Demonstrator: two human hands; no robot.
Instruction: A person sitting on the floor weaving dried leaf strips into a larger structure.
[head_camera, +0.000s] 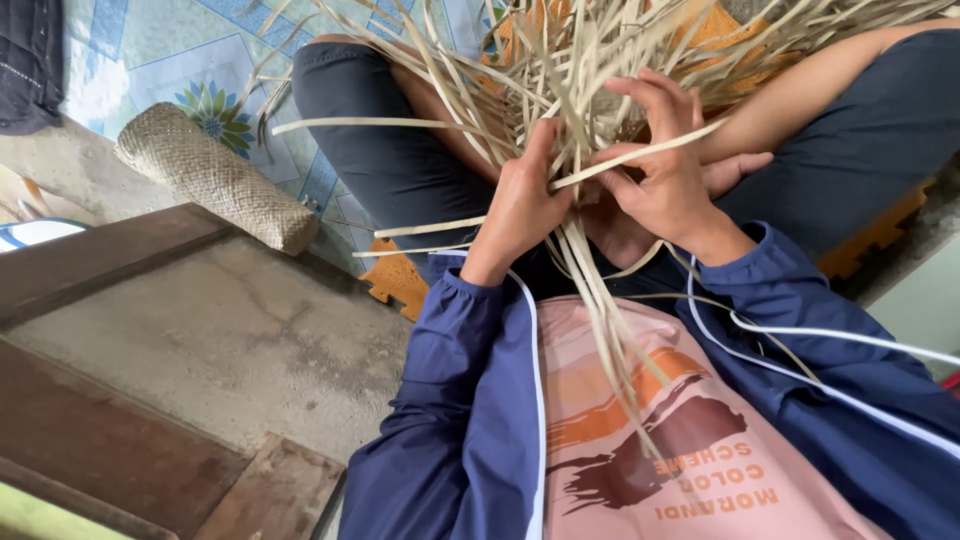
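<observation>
A bundle of pale dried leaf strips (560, 70) fans out over my crossed legs, and loose ends trail down over my pink shirt (610, 330). My left hand (520, 205) is closed around the strips where they gather. My right hand (665, 170) is just to the right of it, touching it. Its fingers are spread among the strips, and one strip (640, 152) is pinched across them. Both hands are above my lap, in blue jacket sleeves.
A rolled woven mat (210, 175) lies to the left on a blue patterned floor covering (180, 50). Orange foam mat pieces (395, 278) are under my legs. A concrete slab (220, 340) framed by dark wooden planks (100, 250) fills the lower left.
</observation>
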